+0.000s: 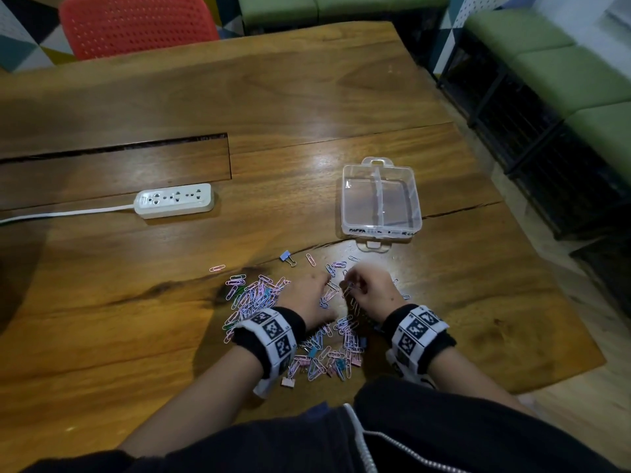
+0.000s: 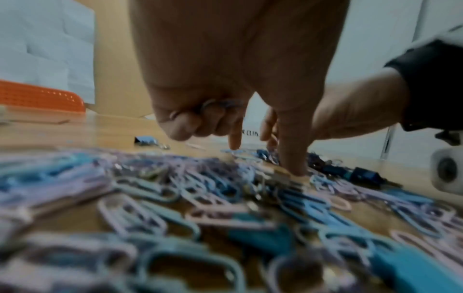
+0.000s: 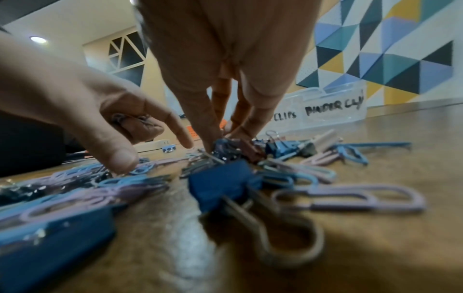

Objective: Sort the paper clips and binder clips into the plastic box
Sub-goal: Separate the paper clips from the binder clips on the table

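Picking thru the clip pile (image 1: 273, 302) was the step in hand: both hands worked the heap on the desk (image 1: 307, 97), just on the near side of the plastic box (image 1: 379, 199). Left hand (image 1: 307, 298) had paper clips tucked under its curled fingers (image 2: 185, 126), w/ index finger and thumb poking down into the pile. Right hand (image 1: 367, 291) pinched a small bunch of clips at its fingertips (image 3: 213, 136), some dark binder clips among them, exact count can't tell (blur). Plastic box sat open, both compartments looked empty; labels on its near wall, "binder clips" part legible in right wrist view. One blue binder clip (image 1: 287, 257) lay loose betw. pile and box. Power strip (image 1: 174, 200) well to the left of the box.

Judgement: sorting barely begun. Next move prob. needs each hand lifted to the box and its clips dropped in the matching labelled compartment, w/o mixing types.
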{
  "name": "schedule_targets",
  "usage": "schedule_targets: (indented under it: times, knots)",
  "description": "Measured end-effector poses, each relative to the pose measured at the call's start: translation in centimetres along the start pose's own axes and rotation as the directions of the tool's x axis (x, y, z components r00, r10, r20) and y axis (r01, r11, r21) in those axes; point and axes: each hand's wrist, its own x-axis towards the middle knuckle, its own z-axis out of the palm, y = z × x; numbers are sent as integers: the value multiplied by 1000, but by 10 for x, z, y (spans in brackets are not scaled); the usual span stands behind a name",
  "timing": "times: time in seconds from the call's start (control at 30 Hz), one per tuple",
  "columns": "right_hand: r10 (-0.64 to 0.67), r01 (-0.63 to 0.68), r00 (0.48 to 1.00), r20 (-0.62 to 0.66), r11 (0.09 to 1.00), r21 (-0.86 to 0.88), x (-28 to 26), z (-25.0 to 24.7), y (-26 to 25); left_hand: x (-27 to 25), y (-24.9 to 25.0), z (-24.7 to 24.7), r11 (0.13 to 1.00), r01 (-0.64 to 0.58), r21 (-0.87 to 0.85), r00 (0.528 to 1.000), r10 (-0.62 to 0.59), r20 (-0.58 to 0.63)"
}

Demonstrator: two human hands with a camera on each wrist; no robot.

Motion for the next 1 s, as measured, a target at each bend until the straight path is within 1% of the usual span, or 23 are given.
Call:
schedule_targets:
  times: [0.03,0.1,0.17,0.23,0.3,0.37,0.4,0.47,0.53,0.57,0.6,0.67,0.7,0.73,0.77,0.8,0.83,0.87,0.9,0.93,0.97,1.0]
  knots:
    - [11,-11,1000,-14,999,40,0,0,1,1,2,2,1000,-7,29,1000,7,-18]
    - [82,-75,996,-36,984,164,-2,-2,4,4,6,6,998,-33,55,998,36,-52]
    - [189,-166,981,-40,931,324,-4,-6,8,4,8,10,995,-51,86,997,57,-60]
    - [291,-249,956,-28,860,445,-7,-12,10,2,8,11,988,-75,132,994,84,-66]
    - [373,-315,927,23,745,588,-10,-20,10,1,5,14,978,-98,185,991,113,-76]
    - [417,-360,902,114,577,734,-13,-27,7,1,2,14,969,-116,216,989,133,-68]
    - [421,-370,893,161,480,795,-13,-30,6,1,0,14,973,-113,201,990,126,-56]
    - [416,-376,878,235,297,878,-12,-34,5,2,-5,9,995,-79,68,996,82,-41]
    - [410,-395,862,300,171,902,-10,-37,5,3,-11,1,987,-33,-157,999,31,-18]
    - [404,-416,851,336,128,900,-10,-39,5,4,-15,-2,956,-9,-292,1000,15,15]
    - [392,-437,841,372,89,895,-10,-40,5,5,-18,-6,902,21,-432,998,8,67]
    - [366,-469,828,425,34,883,-11,-39,4,6,-24,-12,748,108,-655,987,0,163]
    - [363,-477,826,431,44,878,-11,-38,4,6,-26,-14,663,151,-733,982,-19,186]
    - [361,-483,833,419,106,869,-10,-37,2,7,-27,-15,559,187,-808,980,-46,195]
    - [365,-485,848,384,240,841,-10,-33,2,6,-27,-17,424,210,-881,977,-70,199]
    - [357,-470,873,333,429,772,-10,-29,-1,6,-26,-17,279,221,-935,975,-83,206]
    - [333,-429,902,275,633,644,-12,-24,-3,4,-25,-19,146,223,-964,974,-78,214]
    - [288,-360,932,219,803,475,-13,-18,-5,3,-25,-19,42,223,-974,973,-65,220]
    - [229,-276,955,186,916,291,-15,-12,-6,1,-24,-19,-34,225,-974,973,-44,226]
    - [172,-194,968,182,974,115,-17,-7,-6,-1,-23,-19,-83,226,-970,973,-20,229]
    - [128,-124,971,201,992,-34,-19,-1,-5,-2,-22,-19,-110,230,-967,973,-2,232]
    - [107,-78,967,231,988,-129,-20,3,-4,-3,-20,-19,-116,237,-964,971,5,238]
